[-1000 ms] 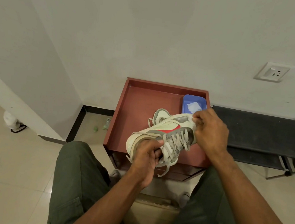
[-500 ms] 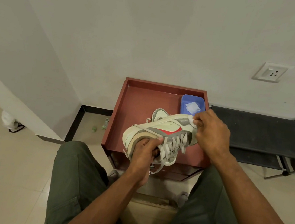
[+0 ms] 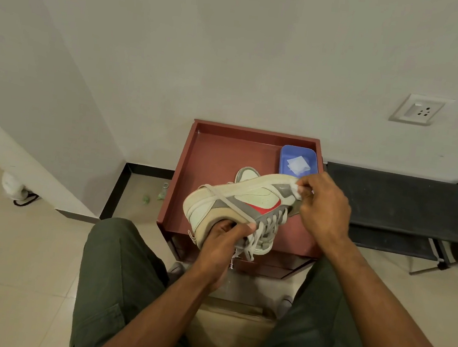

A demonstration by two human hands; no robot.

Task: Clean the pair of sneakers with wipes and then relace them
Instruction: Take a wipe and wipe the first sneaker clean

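Right hand point(image 3: 325, 205) pinches a white wipe point(image 3: 295, 187) against the toe of the sneaker point(image 3: 242, 206), held tilted above the red counter point(image 3: 218, 155); left hand point(image 3: 224, 240) grips its collar. Pressing hard at the toe could twist the shoe loose, since loose laces point(image 3: 268, 232) dangle at 6 o'clock. The second sneaker point(image 3: 246, 173) lies behind at 12; the blue tray point(image 3: 283, 159) sits at 1 o'clock; open counter lies toward 10.

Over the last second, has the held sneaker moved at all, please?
Yes. The held sneaker has shifted left and tipped, its heel end nearing the left rim of the red tray; the blue tub stays put.
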